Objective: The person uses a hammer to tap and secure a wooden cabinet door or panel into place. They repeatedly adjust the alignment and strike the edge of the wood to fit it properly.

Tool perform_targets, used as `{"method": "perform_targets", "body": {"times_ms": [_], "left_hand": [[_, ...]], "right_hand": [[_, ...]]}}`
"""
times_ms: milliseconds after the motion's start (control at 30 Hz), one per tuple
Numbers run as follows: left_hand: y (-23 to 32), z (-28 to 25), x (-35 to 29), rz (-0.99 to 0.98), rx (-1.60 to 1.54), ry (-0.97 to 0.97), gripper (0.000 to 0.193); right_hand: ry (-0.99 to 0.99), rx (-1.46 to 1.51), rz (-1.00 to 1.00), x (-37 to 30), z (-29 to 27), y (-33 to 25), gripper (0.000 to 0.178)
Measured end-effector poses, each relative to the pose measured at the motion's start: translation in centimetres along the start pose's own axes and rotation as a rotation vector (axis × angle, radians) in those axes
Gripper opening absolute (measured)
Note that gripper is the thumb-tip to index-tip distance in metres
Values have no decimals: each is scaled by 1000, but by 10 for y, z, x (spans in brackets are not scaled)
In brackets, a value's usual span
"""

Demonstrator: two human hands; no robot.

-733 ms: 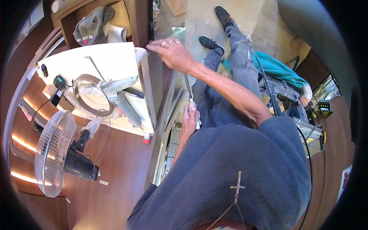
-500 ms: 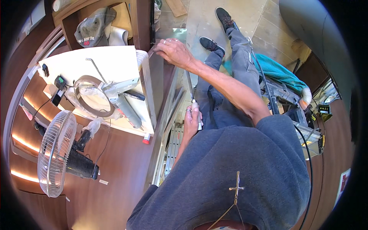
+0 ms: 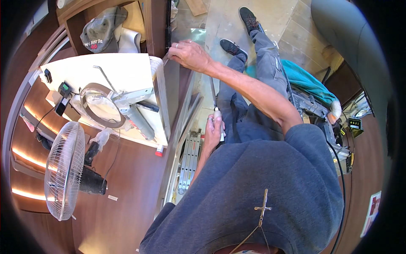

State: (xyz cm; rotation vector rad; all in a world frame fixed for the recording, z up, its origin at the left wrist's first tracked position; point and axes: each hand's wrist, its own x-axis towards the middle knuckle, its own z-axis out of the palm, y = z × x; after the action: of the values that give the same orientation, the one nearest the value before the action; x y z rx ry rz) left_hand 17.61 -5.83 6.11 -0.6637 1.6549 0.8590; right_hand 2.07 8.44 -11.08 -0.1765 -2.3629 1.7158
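Note:
My left hand (image 3: 212,132), low near my hip, is closed around the pale handle of a hand tool (image 3: 218,115). Its long, thin metal shaft points away from me; the far end passes beneath my right forearm. My right arm stretches across to the far left. There my right hand (image 3: 190,56), a ring on one finger, has its fingers pinched together beside the dark upright edge of a cabinet (image 3: 168,25). A thin pale piece seems to show at the fingertips, but I cannot tell what it is.
On the left a white board (image 3: 127,63) carries a ring-shaped roll of edging (image 3: 87,101), a sealant tube (image 3: 139,122) and a hex key (image 3: 103,77). Below stands a fan (image 3: 63,169). A folded ladder (image 3: 189,163) lies by my left forearm. A teal cloth (image 3: 306,78) covers equipment at right.
My right hand has shifted slightly left at the cabinet edge. The tool in my left hand has moved a little to the right. The view has tilted slightly.

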Motion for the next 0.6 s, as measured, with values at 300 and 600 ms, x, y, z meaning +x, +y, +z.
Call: {"method": "perform_targets", "body": {"times_ms": [300, 600], "left_hand": [[-3, 6, 7, -3, -17, -21, 27], [1, 13, 12, -1, -18, -26, 28]], "right_hand": [[54, 82, 123, -4, -14, -15, 13], [59, 272, 159, -3, -9, -36, 12]]}}
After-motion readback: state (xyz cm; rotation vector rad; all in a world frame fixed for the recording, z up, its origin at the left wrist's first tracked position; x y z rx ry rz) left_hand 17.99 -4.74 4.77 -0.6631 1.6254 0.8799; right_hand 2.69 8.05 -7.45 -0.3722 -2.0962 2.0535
